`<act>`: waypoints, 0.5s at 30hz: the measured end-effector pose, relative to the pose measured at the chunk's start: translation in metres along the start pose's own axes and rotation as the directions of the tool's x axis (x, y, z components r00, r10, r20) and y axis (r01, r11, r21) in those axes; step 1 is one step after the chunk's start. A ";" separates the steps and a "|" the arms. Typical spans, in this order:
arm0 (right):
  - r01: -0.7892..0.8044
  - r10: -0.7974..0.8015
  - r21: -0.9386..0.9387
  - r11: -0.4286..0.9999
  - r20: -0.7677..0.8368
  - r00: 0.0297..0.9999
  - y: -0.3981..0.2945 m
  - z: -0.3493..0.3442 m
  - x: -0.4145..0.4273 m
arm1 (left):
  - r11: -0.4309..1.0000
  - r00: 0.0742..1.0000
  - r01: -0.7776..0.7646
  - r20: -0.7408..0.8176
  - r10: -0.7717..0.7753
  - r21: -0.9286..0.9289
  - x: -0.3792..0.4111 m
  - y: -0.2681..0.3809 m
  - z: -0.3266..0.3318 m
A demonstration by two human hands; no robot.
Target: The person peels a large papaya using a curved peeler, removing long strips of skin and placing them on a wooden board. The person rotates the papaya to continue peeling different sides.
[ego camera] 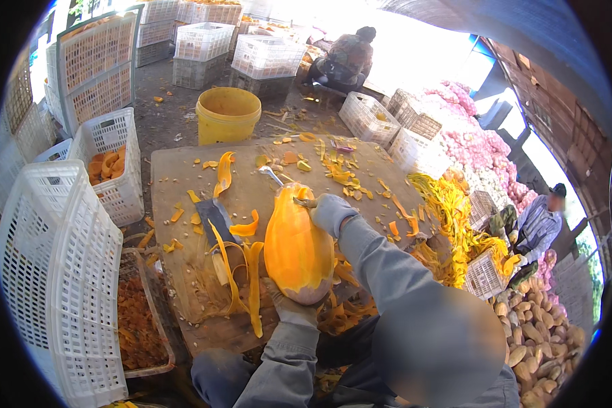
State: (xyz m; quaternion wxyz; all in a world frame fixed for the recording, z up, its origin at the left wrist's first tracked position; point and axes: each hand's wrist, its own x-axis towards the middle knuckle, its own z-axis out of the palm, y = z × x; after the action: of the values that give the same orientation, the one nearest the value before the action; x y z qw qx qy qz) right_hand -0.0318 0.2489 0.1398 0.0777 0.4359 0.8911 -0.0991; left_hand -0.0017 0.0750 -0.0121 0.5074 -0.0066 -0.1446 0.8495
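A large squash (296,245), mostly peeled to bright orange, lies on the wooden board (178,168) with a pale unpeeled end towards me. My left hand (291,306), gloved, is against that lower end, its fingers partly hidden beneath. Near the squash's far end, my right hand (331,211), in a grey glove, is closed on a small peeler (305,202) that touches the flesh. Left of the squash lies a cleaver (215,219) with a wooden handle, partly covered by peel strips (255,285). A metal utensil (271,174) rests just beyond the squash.
A yellow bucket (228,115) stands beyond the board. White plastic crates (86,285) line the left, beside a tray of orange scraps (137,326). Peelings (459,234) heap at right, near a pile of unpeeled squashes (535,331). One person (538,224) sits at right, another (347,58) farther back.
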 end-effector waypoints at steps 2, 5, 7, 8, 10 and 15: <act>0.000 -0.001 0.047 0.999 0.020 1.000 -0.004 -0.004 -0.027 | 1.000 0.995 0.003 0.098 -0.001 -0.029 0.005 0.000 -0.001; 0.110 -0.109 0.020 0.994 -0.036 0.993 -0.002 -0.003 -0.081 | 0.995 0.969 0.028 0.246 -0.004 -0.093 0.013 -0.002 0.001; 0.191 -0.189 -0.001 0.982 -0.127 0.974 0.005 0.010 -0.127 | 0.986 0.969 0.043 0.247 -0.001 -0.164 0.014 -0.005 0.006; 0.200 -0.209 -0.070 0.977 -0.169 0.963 0.007 0.022 -0.151 | 0.974 0.983 0.044 0.185 -0.002 -0.221 0.011 -0.006 0.009; 0.254 -0.267 -0.084 0.963 -0.245 0.932 0.014 0.041 -0.197 | 0.983 0.999 0.014 -0.033 -0.021 -0.183 0.005 -0.007 0.016; 0.259 -0.245 0.137 0.956 -0.109 0.963 0.035 0.057 -0.267 | 0.959 0.887 0.057 -0.455 0.079 0.279 -0.010 -0.007 0.024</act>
State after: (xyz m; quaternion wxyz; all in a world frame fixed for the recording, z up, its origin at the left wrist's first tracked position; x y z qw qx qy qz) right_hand 0.1609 0.0532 0.1409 -0.0089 0.3273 0.9321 -0.1548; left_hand 0.0051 0.0636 0.0117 0.5178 -0.1359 0.1038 0.8382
